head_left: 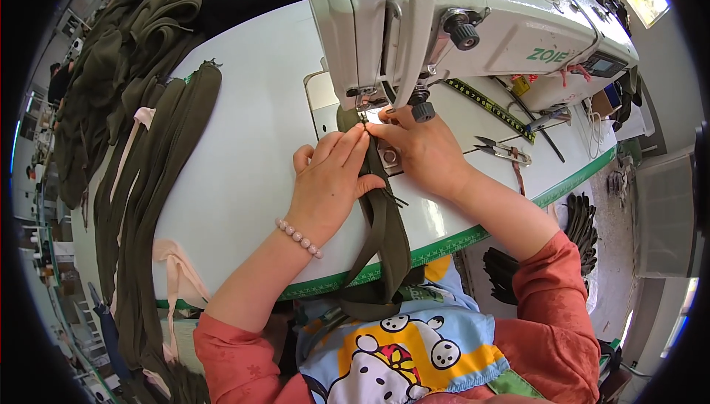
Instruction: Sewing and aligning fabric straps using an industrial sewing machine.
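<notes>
An olive-green fabric strip lies under the needle area of a white sewing machine and drapes over the table's front edge toward my lap. My left hand rests on the strip just in front of the presser foot, its fingers together at the strip and its thumb at the strip's side. From the right, my right hand grips the same strip close to the foot, its fingertips meeting those of the left. The machine head partly hides the right fingers.
Right of the hands lie thread snips, a black-and-yellow measuring tape and a slim dark rod. Long olive strips hang over the table's left side, beside pale pink strips. Green tape lines the front edge.
</notes>
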A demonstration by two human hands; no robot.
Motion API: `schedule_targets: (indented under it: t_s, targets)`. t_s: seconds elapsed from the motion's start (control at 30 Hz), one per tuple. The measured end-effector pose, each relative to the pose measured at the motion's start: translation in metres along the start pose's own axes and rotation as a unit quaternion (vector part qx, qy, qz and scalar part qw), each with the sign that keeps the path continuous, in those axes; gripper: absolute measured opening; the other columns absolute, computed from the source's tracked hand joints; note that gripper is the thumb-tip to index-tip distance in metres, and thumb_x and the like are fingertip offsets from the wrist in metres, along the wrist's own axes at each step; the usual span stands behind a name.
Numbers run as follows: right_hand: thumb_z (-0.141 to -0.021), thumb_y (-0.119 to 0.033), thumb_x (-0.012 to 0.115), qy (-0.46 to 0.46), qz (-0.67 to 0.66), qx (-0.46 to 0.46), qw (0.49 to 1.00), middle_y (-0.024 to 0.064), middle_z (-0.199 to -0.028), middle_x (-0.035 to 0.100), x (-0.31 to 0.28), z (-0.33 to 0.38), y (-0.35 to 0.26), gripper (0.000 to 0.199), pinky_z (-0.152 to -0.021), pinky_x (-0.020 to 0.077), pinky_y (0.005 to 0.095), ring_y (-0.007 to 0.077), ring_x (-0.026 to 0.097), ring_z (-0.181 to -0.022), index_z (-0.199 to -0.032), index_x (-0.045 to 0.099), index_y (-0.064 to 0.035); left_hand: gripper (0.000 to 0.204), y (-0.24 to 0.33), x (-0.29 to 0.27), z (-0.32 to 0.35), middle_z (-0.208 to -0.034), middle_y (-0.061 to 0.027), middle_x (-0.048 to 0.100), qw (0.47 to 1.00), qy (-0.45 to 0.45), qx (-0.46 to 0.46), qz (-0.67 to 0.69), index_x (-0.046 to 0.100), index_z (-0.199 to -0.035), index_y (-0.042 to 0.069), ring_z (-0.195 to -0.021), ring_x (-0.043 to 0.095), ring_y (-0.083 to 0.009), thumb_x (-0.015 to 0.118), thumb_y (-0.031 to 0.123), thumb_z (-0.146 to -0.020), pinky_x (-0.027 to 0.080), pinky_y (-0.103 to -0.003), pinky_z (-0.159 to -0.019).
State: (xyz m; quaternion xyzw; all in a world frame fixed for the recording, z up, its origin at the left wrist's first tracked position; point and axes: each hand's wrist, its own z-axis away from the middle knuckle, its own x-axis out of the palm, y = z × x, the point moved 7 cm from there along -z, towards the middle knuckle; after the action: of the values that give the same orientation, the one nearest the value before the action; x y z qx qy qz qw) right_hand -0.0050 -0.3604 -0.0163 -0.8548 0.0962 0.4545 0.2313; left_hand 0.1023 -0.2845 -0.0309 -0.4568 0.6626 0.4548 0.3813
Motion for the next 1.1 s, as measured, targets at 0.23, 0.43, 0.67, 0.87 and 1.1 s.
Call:
schedule_targets:
  t_s: [0.23, 0.43, 0.67, 0.87, 1.1]
  targets:
    - [-0.072, 0.003, 0.062, -0.024, -0.026, 0.023, 0.999, 0.0106, -0.109, 0.063, 0.005, 0.000, 0.007, 0.041, -0.081, 0.0496, 0.0398, 0.0316, 0.061, -0.097, -0.111, 0.068, -0.0082, 0.064, 0.001, -0.002, -0.001, -0.134, 0.0022, 0.050, 0.999, 0.020, 0.023, -0.024, 0.055, -0.126, 0.005, -0.119, 0.046, -0.0149, 0.070, 0.042, -0.076, 0.032, -0.039, -0.092]
    - [-0.072, 0.007, 0.060, -0.011, -0.040, 0.007, 0.999, 0.0118, -0.111, 0.062, 0.002, 0.000, 0.003, 0.042, -0.084, 0.0487, 0.0402, 0.0328, 0.060, -0.101, -0.111, 0.068, -0.0068, 0.064, 0.002, -0.002, -0.001, -0.133, 0.0019, 0.051, 0.999, 0.021, 0.021, -0.027, 0.055, -0.126, 0.006, -0.118, 0.046, -0.0149, 0.070, 0.042, -0.076, 0.032, -0.039, -0.091]
    - [-0.072, 0.009, 0.058, -0.028, -0.079, 0.034, 0.996, 0.0133, -0.114, 0.061, 0.003, -0.002, 0.005, 0.044, -0.086, 0.0480, 0.0409, 0.0348, 0.058, -0.103, -0.113, 0.067, -0.0058, 0.063, 0.001, -0.002, -0.001, -0.132, 0.0019, 0.051, 0.999, 0.029, 0.017, -0.030, 0.056, -0.125, 0.006, -0.118, 0.046, -0.0142, 0.070, 0.042, -0.076, 0.032, -0.039, -0.090]
    - [-0.074, 0.010, 0.057, -0.026, -0.076, 0.039, 0.996, 0.0129, -0.115, 0.060, 0.006, -0.002, 0.007, 0.045, -0.086, 0.0480, 0.0402, 0.0339, 0.057, -0.105, -0.115, 0.066, -0.0061, 0.063, -0.002, -0.003, -0.003, -0.131, 0.0019, 0.052, 0.999, 0.032, 0.021, -0.031, 0.056, -0.125, 0.006, -0.117, 0.047, -0.0141, 0.070, 0.042, -0.076, 0.031, -0.039, -0.091]
    - [-0.076, 0.011, 0.056, -0.047, -0.080, 0.043, 0.995, 0.0110, -0.119, 0.059, 0.012, -0.001, 0.010, 0.046, -0.087, 0.0480, 0.0393, 0.0321, 0.055, -0.107, -0.117, 0.065, -0.0068, 0.061, -0.005, 0.003, 0.000, -0.133, 0.0040, 0.054, 1.000, 0.025, -0.018, 0.001, 0.057, -0.124, 0.009, -0.118, 0.048, -0.0162, 0.069, 0.042, -0.074, 0.031, -0.039, -0.095]
